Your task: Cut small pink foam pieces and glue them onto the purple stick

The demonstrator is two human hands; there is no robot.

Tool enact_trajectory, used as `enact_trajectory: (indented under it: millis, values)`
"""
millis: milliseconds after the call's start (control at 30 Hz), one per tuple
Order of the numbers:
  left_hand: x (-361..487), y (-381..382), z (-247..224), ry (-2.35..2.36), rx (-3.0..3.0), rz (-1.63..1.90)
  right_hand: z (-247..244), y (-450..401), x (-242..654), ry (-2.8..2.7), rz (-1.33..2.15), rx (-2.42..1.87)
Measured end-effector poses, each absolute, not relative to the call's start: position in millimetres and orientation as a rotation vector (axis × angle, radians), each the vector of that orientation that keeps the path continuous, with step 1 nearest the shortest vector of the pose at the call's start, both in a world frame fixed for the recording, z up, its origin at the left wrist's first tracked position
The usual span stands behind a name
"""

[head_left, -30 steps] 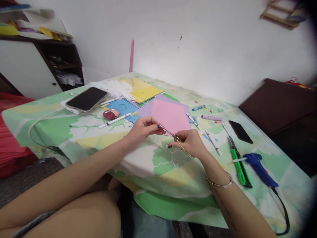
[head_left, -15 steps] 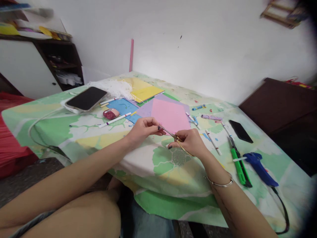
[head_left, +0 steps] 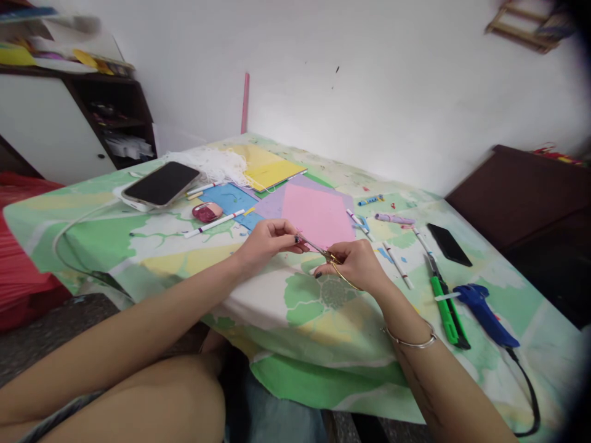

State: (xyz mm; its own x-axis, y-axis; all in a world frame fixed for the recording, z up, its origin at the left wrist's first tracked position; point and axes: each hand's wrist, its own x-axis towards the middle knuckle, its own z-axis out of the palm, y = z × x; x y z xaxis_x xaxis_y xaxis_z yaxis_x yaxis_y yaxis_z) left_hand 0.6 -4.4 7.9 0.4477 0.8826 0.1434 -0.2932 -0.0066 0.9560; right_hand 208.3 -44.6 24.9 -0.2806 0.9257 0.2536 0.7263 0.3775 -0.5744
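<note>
My right hand (head_left: 353,263) is wrapped round the gold-coloured handles of a pair of scissors (head_left: 329,255). Their metal blades point up and left, to the fingertips of my left hand (head_left: 272,243). Thumb and fingers of the left hand are pinched together on a small pink piece at the blade tips, mostly hidden by the fingers. Both hands are above the near part of the table. Just beyond them a pink paper sheet (head_left: 314,212) lies on top of a purple sheet (head_left: 270,206).
A utility knife (head_left: 447,311) and a blue glue gun (head_left: 484,314) lie at the right, near a black phone (head_left: 449,244). Several markers (head_left: 398,266) are scattered about. At the left are another phone (head_left: 161,183), white string (head_left: 210,165) and a yellow pad (head_left: 277,173).
The scissors' handles and blades have shifted very slightly in my right hand. Both hands stay in nearly the same place, and the things on the table have not moved.
</note>
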Motion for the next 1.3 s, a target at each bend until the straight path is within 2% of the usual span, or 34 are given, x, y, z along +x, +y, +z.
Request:
enact_trajectory:
  millis: [100, 267, 400, 933, 1300]
  values:
    - [-0.2, -4.1, 7.3, 0.613, 1.273, 1.011, 26.1, -44.9, 207.4, -1.979, 0.522, -1.45]
    - [0.6, -4.1, 7.7, 0.685, 1.318, 0.949, 25.4, -48.5, 195.6, -1.649, 0.911, -1.449]
    - [2.7, -4.9, 8.9, 0.72, 1.396, 0.887, 20.0, -49.7, 181.8, -1.509, 1.068, -1.36]
    - [2.0, -4.0, 4.5, 0.699, 1.458, 0.829, 9.9, -45.6, 170.7, -1.367, 1.187, -1.296]
    - [1.2, -4.0, 4.2, 0.612, 1.489, 0.895, 16.0, -50.2, 167.5, -1.344, 1.143, -1.248]
